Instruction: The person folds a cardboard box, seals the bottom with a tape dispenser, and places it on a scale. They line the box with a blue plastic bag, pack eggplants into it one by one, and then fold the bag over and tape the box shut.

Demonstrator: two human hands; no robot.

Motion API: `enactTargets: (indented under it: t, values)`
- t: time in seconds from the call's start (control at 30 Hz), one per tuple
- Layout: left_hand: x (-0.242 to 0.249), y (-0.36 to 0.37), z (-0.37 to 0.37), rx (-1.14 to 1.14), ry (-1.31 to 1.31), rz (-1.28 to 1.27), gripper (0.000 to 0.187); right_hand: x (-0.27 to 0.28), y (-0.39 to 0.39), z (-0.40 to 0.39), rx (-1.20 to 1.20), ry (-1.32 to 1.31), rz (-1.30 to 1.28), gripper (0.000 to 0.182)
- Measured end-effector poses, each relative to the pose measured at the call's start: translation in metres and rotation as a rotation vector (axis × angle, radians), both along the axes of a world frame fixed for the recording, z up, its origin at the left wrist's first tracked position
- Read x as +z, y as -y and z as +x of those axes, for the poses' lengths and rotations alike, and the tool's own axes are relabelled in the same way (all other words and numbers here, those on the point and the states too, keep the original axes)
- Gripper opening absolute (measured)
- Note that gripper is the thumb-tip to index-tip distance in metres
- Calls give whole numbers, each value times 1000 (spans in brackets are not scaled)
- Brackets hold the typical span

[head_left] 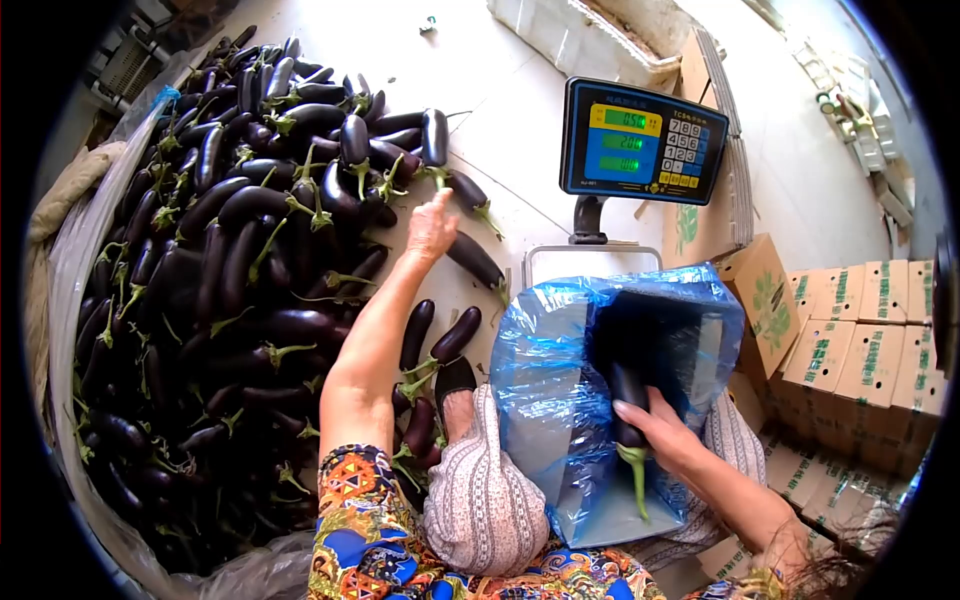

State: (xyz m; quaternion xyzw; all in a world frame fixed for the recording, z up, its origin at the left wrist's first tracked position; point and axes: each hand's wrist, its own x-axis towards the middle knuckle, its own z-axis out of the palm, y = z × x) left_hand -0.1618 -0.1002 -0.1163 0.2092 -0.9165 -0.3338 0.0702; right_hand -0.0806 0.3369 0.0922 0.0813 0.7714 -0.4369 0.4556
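My right hand is closed around a dark purple eggplant at the mouth of a box lined with a blue plastic bag. That eggplant's green stem points down toward me. On the left, my left hand reaches to the edge of a big eggplant pile. Its fingers are closed at the green stem of another eggplant, which lies on the floor. Close by the left hand are two more loose eggplants, one right of the fingers and one below. The inside of the box is in deep shadow.
Behind the lined box stands a digital scale display on a post, with the metal scale frame beneath. Printed cardboard cartons are stacked at the right. Clear plastic sheeting borders the pile. A white foam box is at the back.
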Motion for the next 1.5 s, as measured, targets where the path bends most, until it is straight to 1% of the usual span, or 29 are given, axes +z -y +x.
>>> enactTargets:
  t: [0.03, 0.1, 0.13, 0.2, 0.23, 0.33, 0.37, 0.43, 0.47, 0.57, 0.67, 0.77, 0.83, 0.87, 0.9, 0.97, 1.03, 1.07, 1.1, 1.13, 1.17, 1.2, 1.23, 1.27, 1.3, 1.37, 1.43, 1.47, 1.5]
  values:
    - [-24, -6, 1, -79, -25, -182, 58, -26, 6, -2, 27, -64, -12, 76]
    - [-32, -29, 6, -94, -1, -97, 52, -41, 33, -8, 179, -133, 144, 77]
    - [-47, -36, 6, -56, 41, 15, 52, -59, 44, -10, 117, -88, 120, 81]
    - [-54, -43, 11, 10, 20, 39, 52, -140, 27, 6, 379, -447, 189, 80]
    - [-59, -49, 10, 34, 5, 57, 52, -154, 24, 10, 505, -629, 229, 80]
    - [-72, -58, -7, 136, -186, 152, 46, -176, 30, 19, 549, -651, 360, 74]
    - [-70, -61, -6, 96, -90, 77, 48, -150, 41, 17, 481, -540, 328, 63]
    - [-57, -68, -10, 12, 86, -70, 53, -96, 44, 1, 776, -522, 378, 60]
    - [-60, -68, -5, -126, 252, -12, 56, -78, 45, -8, 924, -513, 402, 58]
    - [-49, -69, 39, -584, 248, -132, 61, -59, 46, -21, 1046, -302, 382, 51]
    - [-42, -52, 68, -609, 341, -247, 66, -102, 22, -7, 1012, -462, 311, 42]
    - [-43, -27, 79, -410, 419, -104, 69, -92, 29, -8, 1222, -469, 416, 35]
    - [-60, -1, 93, -173, 134, 105, 61, -45, 43, -31, 1302, -291, 381, 28]
    - [-29, -3, 92, -64, 54, 206, 56, -20, 43, -40, 1210, -313, 321, 28]
    - [26, -4, 94, 49, -22, 308, 52, -18, 30, -45, 1159, -326, 306, 30]
    - [113, -7, 94, 99, -90, 749, 49, 18, 24, -66, 753, -127, 62, 31]
    - [177, -14, 100, 21, -201, 697, 55, 44, 21, -76, 446, 71, -19, 37]
    - [199, -18, 100, -150, -262, 624, 59, 53, 19, -82, 355, 134, -83, 44]
    - [218, -25, 100, -316, -323, 546, 64, 59, 15, -88, 279, 172, -242, 53]
    - [241, -45, 96, -474, -337, 431, 74, 61, 13, -84, 238, 148, -387, 57]
    - [261, -63, 88, -684, -309, 268, 78, 61, 15, -80, 201, 125, -534, 61]
    - [263, -91, 85, -767, -260, 333, 66, 65, 22, -78, 217, 220, -578, 72]
    - [265, -113, 79, -886, -268, 334, 61, 60, 27, -69, 210, 230, -533, 77]
    - [255, -134, 73, -978, -272, 427, 57, 69, 37, -65, 314, 243, -439, 77]
    - [248, -149, 65, -1007, -304, 585, 47, 79, 43, -62, 415, 255, -342, 78]
    - [215, -144, 38, -865, -299, 884, 32, 71, 33, -47, 287, 409, -247, 77]
    - [178, -127, -2, -411, -378, 851, 21, 57, 6, -42, 434, 260, -222, 79]
    - [140, -115, -24, -330, -332, 663, 20, 60, -1, -41, 427, 299, -179, 81]
    - [108, -106, -40, -210, -315, 727, 19, 61, -9, -42, 374, 416, -125, 68]
